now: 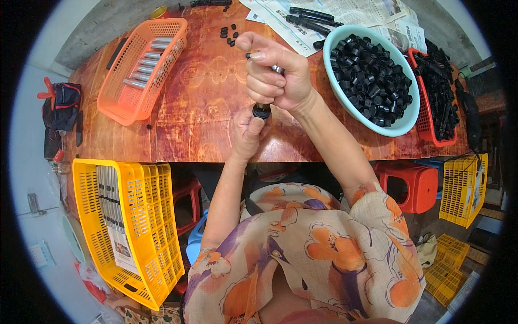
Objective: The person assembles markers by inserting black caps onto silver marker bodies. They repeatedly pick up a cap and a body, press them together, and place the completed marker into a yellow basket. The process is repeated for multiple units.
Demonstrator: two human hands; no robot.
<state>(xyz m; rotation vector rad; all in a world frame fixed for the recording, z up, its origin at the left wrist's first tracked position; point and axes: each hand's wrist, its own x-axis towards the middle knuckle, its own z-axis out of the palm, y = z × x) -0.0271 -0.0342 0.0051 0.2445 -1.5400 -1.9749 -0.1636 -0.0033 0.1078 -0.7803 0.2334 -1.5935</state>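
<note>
Over the table, my right hand (pixel 280 75) is closed in a fist around a silver metal tube (pixel 278 69), most of it hidden by the fingers. A small black piece (pixel 248 55) shows between its thumb and forefinger. Directly below, my left hand (pixel 247 135) is closed on a round black cap-like part (pixel 261 112), thumb pressed against its near side. A short bit of metal shows between that part and my right fist; whether it is the same tube, I cannot tell.
An orange basket (pixel 121 110) with several silver tubes stands left. At right are a light-blue bowl (pixel 396 128) of black caps and a red basket (pixel 426 121) of black parts. Small black pieces (pixel 224 33) lie at the back, near newspaper (pixel 270 19). A yellow crate (pixel 156 216) stands at lower left.
</note>
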